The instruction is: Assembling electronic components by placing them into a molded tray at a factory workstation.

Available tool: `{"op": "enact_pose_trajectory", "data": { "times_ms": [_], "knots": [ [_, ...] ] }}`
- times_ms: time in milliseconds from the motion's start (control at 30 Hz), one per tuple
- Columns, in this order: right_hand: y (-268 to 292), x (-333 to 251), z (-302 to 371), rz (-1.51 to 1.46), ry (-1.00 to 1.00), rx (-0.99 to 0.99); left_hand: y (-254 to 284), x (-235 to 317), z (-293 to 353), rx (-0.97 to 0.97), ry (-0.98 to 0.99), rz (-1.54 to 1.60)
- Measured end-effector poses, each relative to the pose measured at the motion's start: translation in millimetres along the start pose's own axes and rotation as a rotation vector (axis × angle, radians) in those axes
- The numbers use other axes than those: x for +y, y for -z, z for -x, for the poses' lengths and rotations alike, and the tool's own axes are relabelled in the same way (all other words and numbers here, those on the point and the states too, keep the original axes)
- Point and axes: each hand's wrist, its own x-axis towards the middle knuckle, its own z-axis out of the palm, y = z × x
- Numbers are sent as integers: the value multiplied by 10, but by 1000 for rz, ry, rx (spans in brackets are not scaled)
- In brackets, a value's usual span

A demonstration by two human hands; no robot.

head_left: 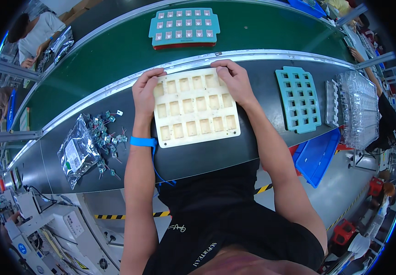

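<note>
Both of my hands grip a cream-coloured tray (pixel 198 138) with rows of rectangular pockets, resting on or just above the dark worktable; which of the two I cannot tell. My left hand (pixel 145 94), with a blue band at the wrist, is closed on its upper left corner. At the upper right corner, my right hand (pixel 237 85) has its thumb on top and fingers curled over the far edge. The pockets I can see look empty; my fingers cover some at the corners.
Left lie a silver bag (pixel 75 153) and a heap of small green boards with wires (pixel 108 133). A filled teal tray (pixel 184 40) sits on the green conveyor (pixel 271 39). Right are another teal tray (pixel 308 124), stacked clear plastic trays (pixel 357 107) and a blue bin (pixel 317 153). Co-workers stand beyond.
</note>
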Motion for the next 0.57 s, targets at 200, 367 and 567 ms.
{"op": "enact_pose_trajectory", "data": {
  "times_ms": [200, 367, 567],
  "knots": [
    [-52, -33, -6, 70, 29, 34, 22, 23, -7, 13, 12, 5],
    [-41, -15, 4, 52, 11, 42, 14, 12, 8, 23, 18, 18],
    [-44, -13, -8, 57, 10, 47, 40, -22, -19, 14, 7, -34]
  ]
}}
